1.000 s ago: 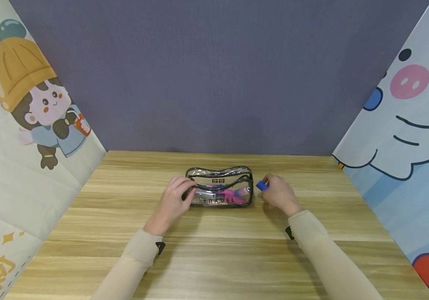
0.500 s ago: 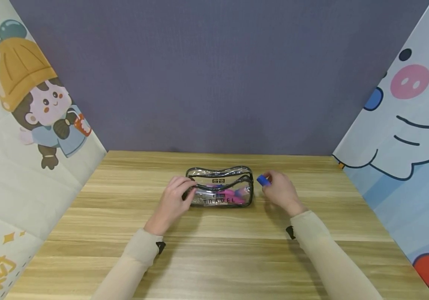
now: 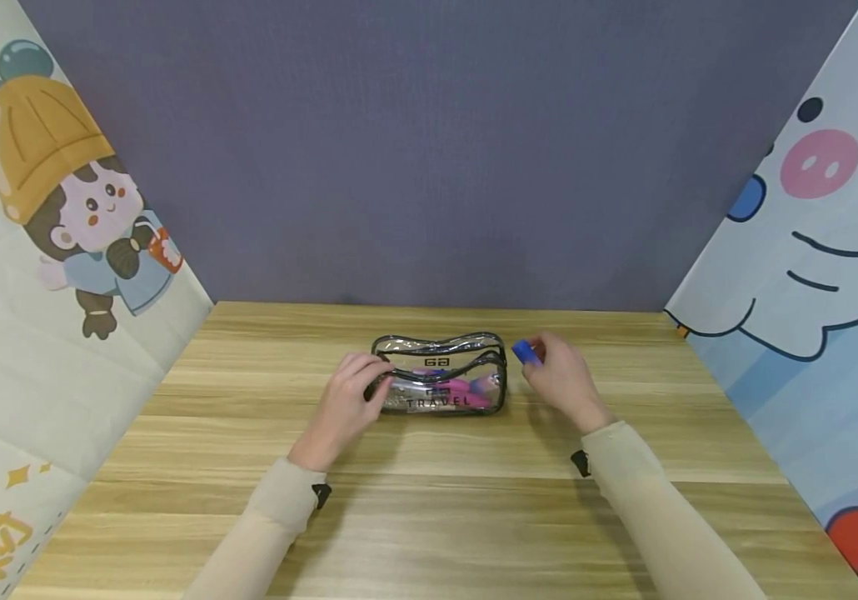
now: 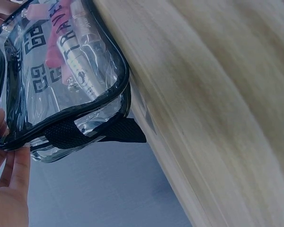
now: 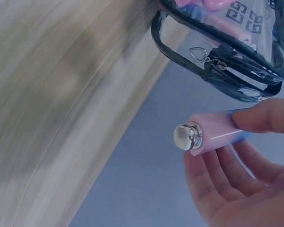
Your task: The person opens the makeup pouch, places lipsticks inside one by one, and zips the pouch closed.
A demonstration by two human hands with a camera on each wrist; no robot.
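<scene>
A clear travel pouch (image 3: 440, 402) with black edging and the word TRAVEL stands on the table, its top unzipped. Several pink, blue and clear items (image 4: 75, 61) lie inside. My left hand (image 3: 345, 398) pinches the pouch's top rim at its left end, thumb on one side and fingers on the other. Just off the pouch's right end, my right hand (image 3: 562, 383) holds a small tube (image 5: 213, 132) in the air between thumb and fingers. Pink fades to blue along this tube, and a silver tip shows at one end. Its exact kind is unclear.
The wood-grain table (image 3: 429, 517) ends at a dark grey-blue wall (image 3: 429, 167) behind the pouch. Cartoon-printed sheets hang on the left (image 3: 24, 375) and right (image 3: 849, 333). A heart-shaped zipper pull (image 5: 199, 54) hangs at the pouch's right end.
My right hand has shifted slightly up and away with the tube, which has turned a little. The left hand and the pouch have stayed in place.
</scene>
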